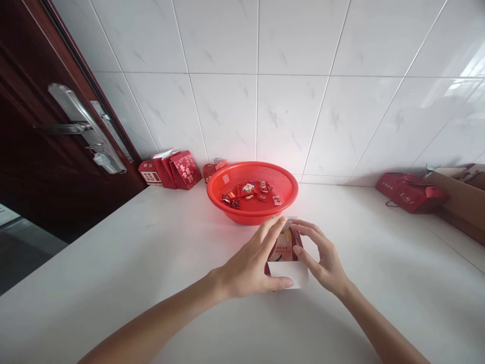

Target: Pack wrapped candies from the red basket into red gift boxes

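Note:
A small red cardboard gift box (288,275) lies on the white table with its top open and a white flap folded toward me. Inside it shows a pale printed packet (282,246) with a yellow piece at its far end. My left hand (250,263) spans the box's left side, its thumb on the white flap and its fingers reaching the far end. On the other side, my right hand (324,258) curls around the right wall, thumb at the near part and fingers at the far corner. Fingers partly cover the box's far edge.
Just beyond the box stands a red plastic basket (252,218) holding several wrapped sweets (248,189). Red gift boxes (185,170) stand against the tiled wall at left, more red boxes (411,193) at right beside a brown carton (460,194). A dark red door (22,101) borders the left.

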`<state>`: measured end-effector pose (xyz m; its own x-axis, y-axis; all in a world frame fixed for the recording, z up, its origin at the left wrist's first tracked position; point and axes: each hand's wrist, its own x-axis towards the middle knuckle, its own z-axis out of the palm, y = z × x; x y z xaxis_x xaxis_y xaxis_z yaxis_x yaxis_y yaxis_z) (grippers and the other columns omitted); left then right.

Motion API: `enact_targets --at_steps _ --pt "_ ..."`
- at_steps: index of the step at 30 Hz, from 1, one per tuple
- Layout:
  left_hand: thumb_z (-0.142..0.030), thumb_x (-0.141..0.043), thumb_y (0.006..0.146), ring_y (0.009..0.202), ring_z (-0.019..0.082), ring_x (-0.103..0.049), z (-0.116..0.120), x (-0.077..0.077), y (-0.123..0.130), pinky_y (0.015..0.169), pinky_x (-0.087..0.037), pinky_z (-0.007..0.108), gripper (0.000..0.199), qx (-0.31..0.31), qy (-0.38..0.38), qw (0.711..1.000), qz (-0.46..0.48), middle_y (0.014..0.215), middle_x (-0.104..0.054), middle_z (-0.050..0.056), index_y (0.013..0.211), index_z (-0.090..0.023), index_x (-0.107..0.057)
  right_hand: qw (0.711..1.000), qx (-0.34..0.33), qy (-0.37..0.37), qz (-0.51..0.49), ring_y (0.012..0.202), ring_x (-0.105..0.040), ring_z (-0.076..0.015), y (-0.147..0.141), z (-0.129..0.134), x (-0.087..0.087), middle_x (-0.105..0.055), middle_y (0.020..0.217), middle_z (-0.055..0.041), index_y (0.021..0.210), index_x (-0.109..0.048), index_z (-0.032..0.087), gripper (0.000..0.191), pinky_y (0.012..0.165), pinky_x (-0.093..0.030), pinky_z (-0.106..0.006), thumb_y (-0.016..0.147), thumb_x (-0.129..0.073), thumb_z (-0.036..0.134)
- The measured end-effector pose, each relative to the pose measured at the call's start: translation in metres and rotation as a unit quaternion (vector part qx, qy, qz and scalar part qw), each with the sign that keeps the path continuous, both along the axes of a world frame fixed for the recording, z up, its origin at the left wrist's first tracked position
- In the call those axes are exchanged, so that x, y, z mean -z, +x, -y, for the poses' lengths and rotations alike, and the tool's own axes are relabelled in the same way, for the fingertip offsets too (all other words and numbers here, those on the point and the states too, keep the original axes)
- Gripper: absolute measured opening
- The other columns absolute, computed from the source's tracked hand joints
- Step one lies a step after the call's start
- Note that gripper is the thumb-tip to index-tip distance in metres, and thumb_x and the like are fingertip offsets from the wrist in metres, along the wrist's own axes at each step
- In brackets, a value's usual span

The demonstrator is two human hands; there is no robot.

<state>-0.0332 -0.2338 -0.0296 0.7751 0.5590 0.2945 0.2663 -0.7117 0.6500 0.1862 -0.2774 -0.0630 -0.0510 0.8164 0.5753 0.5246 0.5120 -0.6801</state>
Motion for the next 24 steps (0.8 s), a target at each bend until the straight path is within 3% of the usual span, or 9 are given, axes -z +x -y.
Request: enact_targets --at_steps 9,17,24 --pt "-0.033 -0.086 0.077 0.155 0.039 -0.021 -0.004 0.002 0.0 0.118 -0.04 0.058 0.127 0.004 -0.038 0.999 0.011 0.17 -0.012 0.014 0.163 -0.037 0.008 1.0 -0.01 -0.001 0.008 0.13 -0.059 -0.0267 -0.003 0.001 -0.001 -0.062 0.139 -0.0124 0.131 -0.061 0.027 0.034 0.105 -0.053 -0.047 0.098 -0.059 0.036" --pt "-0.041 -0.083 0.079 0.153 0.038 -0.026 -0.007 0.002 0.0 0.118 -0.04 0.058 0.118 -0.012 -0.059 0.998 0.019 0.169 -0.014 0.014 0.164 -0.035 -0.002 0.999 -0.012 -0.019 0.024 0.122 -0.064 -0.0261 -0.004 0.002 0.0 -0.064 0.135 -0.0132 0.109 -0.07 0.024 0.02 0.097 -0.058 -0.042 0.1 -0.056 0.035" --pt "-0.042 -0.079 0.083 0.149 0.037 -0.033 -0.011 0.007 0.0 0.117 -0.042 0.056 0.104 -0.005 -0.002 0.998 0.062 0.164 -0.027 0.016 0.162 -0.032 -0.013 0.999 -0.019 0.017 0.029 0.12 -0.066 -0.0254 -0.001 0.002 0.004 -0.066 0.133 -0.012 0.109 -0.072 0.025 0.018 0.095 -0.059 -0.04 0.099 -0.058 0.028"
